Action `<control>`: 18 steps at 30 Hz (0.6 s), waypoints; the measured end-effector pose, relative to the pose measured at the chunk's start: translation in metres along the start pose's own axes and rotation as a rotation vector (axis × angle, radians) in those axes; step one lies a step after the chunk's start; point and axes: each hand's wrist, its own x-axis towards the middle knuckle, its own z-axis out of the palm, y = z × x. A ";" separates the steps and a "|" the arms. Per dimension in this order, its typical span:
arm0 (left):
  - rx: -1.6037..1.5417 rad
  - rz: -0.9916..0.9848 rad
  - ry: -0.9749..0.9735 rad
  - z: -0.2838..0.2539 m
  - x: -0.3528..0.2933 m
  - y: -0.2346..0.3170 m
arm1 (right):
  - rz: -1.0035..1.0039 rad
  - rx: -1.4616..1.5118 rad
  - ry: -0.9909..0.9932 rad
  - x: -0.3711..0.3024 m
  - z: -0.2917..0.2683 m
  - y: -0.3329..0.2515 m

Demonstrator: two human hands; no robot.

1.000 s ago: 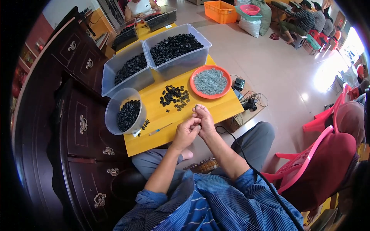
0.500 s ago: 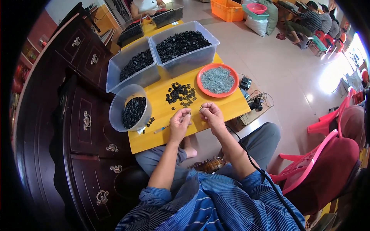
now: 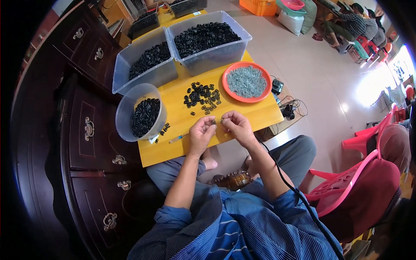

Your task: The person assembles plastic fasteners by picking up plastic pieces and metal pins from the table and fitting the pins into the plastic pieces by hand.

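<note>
Above the near edge of the yellow table [image 3: 173, 154], my left hand [image 3: 202, 135] pinches a small dark oval piece [image 3: 213, 122] between thumb and fingertips. My right hand [image 3: 239, 128] is closed at the fingertips close beside it, on something too small to make out. Just beyond both hands lies a loose spread of small black oval pieces [image 3: 200, 94]. An orange plate [image 3: 224, 86] full of small clear, pale pieces [image 3: 246, 82] stands beyond my right hand. To the left, a round clear tub [image 3: 124, 117] holds more black pieces [image 3: 145, 117].
Two translucent bins [image 3: 216, 58] heaped with black pieces stand at the table's far side. A thin pen-like tool [image 3: 177, 138] lies near the front edge. Dark wooden drawers [image 3: 91, 147] rise on the left; a pink chair [image 3: 342, 186] stands right. A black cable [image 3: 277, 164] crosses my right forearm.
The view has shifted slightly, so the far containers sit higher in it. My hands stay close together, fingertips pinched, with little change between them.
</note>
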 end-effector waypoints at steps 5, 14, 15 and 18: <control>-0.010 0.023 -0.011 -0.001 0.002 -0.002 | -0.014 -0.023 -0.023 0.002 -0.002 0.001; 0.000 0.045 -0.030 -0.003 0.002 -0.007 | -0.020 -0.053 -0.023 0.003 0.001 -0.003; 0.010 0.043 -0.030 -0.003 0.003 -0.007 | -0.015 -0.059 -0.022 0.003 0.001 -0.004; 0.021 0.042 -0.032 -0.002 0.002 -0.005 | -0.012 -0.071 -0.020 0.003 0.000 -0.005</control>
